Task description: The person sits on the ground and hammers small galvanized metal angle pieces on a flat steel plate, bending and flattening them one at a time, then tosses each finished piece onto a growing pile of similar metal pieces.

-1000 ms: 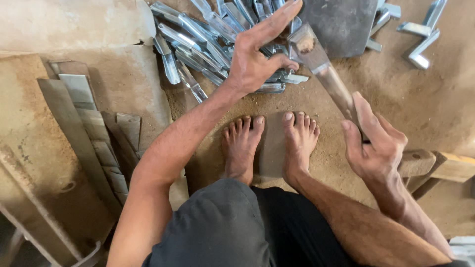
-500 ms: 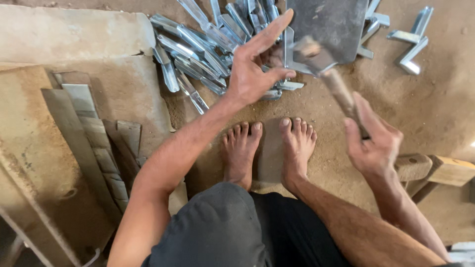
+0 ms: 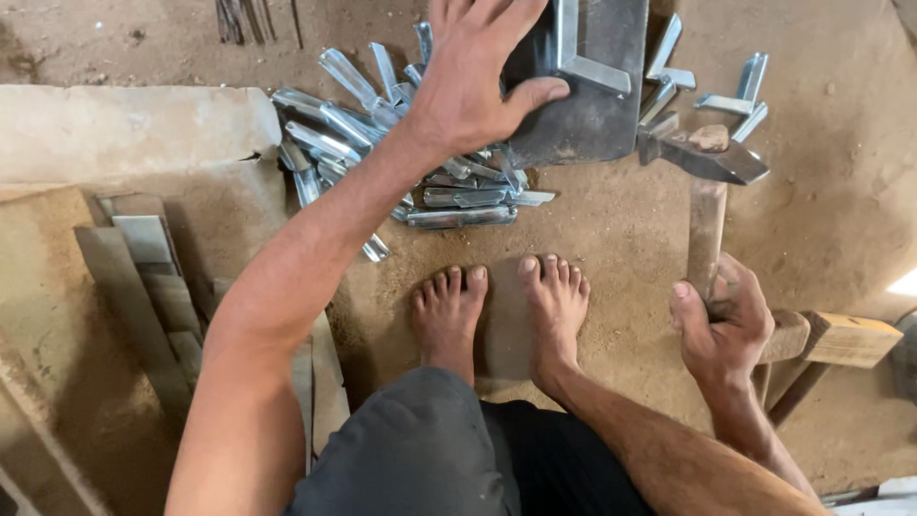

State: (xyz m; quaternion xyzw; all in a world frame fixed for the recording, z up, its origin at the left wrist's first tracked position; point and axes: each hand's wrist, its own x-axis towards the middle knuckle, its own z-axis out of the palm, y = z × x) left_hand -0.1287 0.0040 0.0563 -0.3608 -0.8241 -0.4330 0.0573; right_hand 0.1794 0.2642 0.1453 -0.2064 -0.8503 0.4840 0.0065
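Right hand [image 3: 723, 325] wrapped tight round hammer [image 3: 705, 186] handle, head raised above dirt floor [image 3: 621, 239]. Left hand [image 3: 475, 81], fingers spread, resting on dark steel block [image 3: 597, 105] beside heaped angle brackets [image 3: 382, 143].

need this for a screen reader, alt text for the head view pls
Seen from above, a squatting person's right hand grips a hammer, while the left hand reaches over a pile of bent metal pieces beside a dark steel block on sandy ground.

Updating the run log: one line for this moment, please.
left hand: open, on dark metal block | right hand: gripping hammer | bent metal pieces: piled on ground
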